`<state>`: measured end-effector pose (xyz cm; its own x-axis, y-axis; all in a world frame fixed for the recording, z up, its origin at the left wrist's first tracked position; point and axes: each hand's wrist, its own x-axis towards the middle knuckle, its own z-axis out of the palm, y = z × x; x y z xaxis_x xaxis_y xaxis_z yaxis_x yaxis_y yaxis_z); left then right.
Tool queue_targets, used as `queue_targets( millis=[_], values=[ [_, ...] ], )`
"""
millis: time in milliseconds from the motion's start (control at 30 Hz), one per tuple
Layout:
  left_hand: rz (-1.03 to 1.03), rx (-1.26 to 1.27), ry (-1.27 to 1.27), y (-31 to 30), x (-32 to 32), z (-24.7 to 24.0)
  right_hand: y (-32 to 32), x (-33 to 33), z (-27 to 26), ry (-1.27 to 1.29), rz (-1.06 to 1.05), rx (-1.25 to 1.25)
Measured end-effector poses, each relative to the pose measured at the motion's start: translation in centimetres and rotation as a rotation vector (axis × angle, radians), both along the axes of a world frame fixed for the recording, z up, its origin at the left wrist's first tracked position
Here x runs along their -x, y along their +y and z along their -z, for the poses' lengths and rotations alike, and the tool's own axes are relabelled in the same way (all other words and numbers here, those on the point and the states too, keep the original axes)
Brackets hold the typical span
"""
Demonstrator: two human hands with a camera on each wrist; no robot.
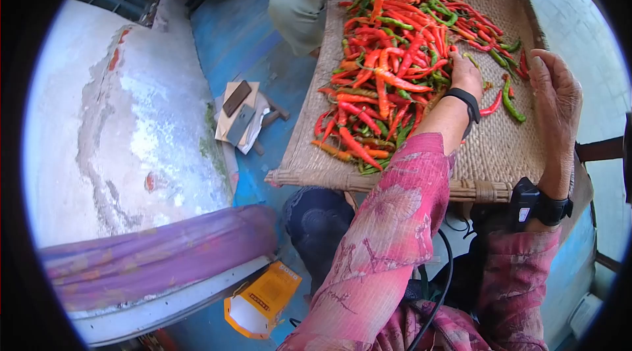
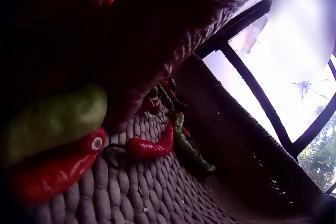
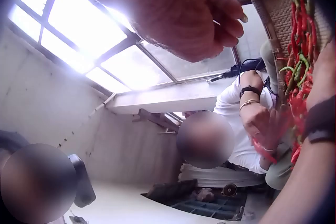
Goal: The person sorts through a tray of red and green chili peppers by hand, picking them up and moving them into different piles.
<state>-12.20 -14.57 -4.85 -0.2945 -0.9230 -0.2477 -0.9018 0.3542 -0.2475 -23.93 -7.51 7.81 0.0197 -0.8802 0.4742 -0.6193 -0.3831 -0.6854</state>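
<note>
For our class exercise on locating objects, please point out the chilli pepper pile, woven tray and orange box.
Chilli pepper pile (image 1: 395, 80), head view: middle of the heap.
Woven tray (image 1: 487, 148), head view: bare weave near the lower rim.
Orange box (image 1: 268, 290), head view: printed side.

My long red and green chillies (image 1: 395, 78) look smooth and glossy, a few wrinkled. The tan woven-fibre tray (image 1: 484, 153) is matt and rough, ridged by its plaiting. My pink floral sleeve (image 1: 388, 219) is crinkled, dull cloth. The purple draped sheet (image 1: 164, 255) is soft-looking fabric, the orange box (image 1: 276, 285) smooth card, the whitish wall (image 1: 164, 134) rough, flaking plaster.
</note>
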Motion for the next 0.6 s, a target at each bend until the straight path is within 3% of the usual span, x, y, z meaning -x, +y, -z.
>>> queue_targets(
  millis=[267, 300, 333, 367, 433, 600],
  values=[
    [-0.046, -0.027, 0.007, 5.8, -2.0, -2.3, 0.1, -0.7, 0.2, 0.054, -0.068, 0.052],
    [-0.047, 0.342, 0.009, 7.4, -2.7, -0.4, 0.1, -0.9, 0.2, 0.057, -0.062, 0.05],
    [-0.026, 0.301, 0.126, 7.9, -3.7, -0.6, 0.2, -1.1, 0.1, 0.043, -0.098, 0.027],
    [0.014, 0.441, 0.116, 8.5, -4.7, -0.1, 0.2, -0.9, 0.0, 0.038, -0.119, 0.006],
    [0.025, 0.182, 0.272, 10.3, -6.4, -4.7, -0.3, -0.9, 0.8, 0.053, -0.153, 0.164],
    [0.033, 0.285, 0.337, 13.0, -9.7, -6.1, -0.1, -1.3, 1.3, 0.138, -0.168, 0.201]
  ],
)
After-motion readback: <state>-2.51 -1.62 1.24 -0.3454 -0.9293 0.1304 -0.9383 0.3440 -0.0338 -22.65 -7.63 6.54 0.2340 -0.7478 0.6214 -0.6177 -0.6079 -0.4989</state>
